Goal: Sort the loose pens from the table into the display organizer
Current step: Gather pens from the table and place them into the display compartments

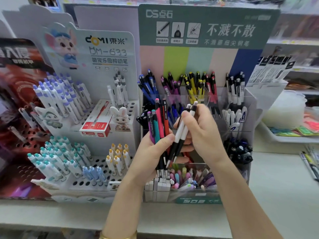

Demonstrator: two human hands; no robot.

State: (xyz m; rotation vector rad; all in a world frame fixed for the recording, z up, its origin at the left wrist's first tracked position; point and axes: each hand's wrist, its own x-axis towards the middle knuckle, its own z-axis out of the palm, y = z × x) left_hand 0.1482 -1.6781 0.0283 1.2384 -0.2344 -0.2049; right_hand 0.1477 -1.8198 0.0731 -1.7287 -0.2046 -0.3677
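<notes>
White-barrelled pens [183, 130], two of them, are pinched between the thumb and fingers of the right hand [202, 133]. Just beside it, the left hand [151, 152] is curled around a bunch of coloured pens [159, 125]: purple, teal, pink, red. Both hands are raised before the display organizer [250, 107], which stands on a pale surface [276, 178].

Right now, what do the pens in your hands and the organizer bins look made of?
Coloured pens in the left hand: matte plastic, maybe rubber-coated, going by the flat colour and lack of glare. White pens in the right hand: smooth plastic, with black lower ends that are possibly rubber. Organizer bins: clear hard plastic, probably acrylic, since pens show through the walls.
</notes>
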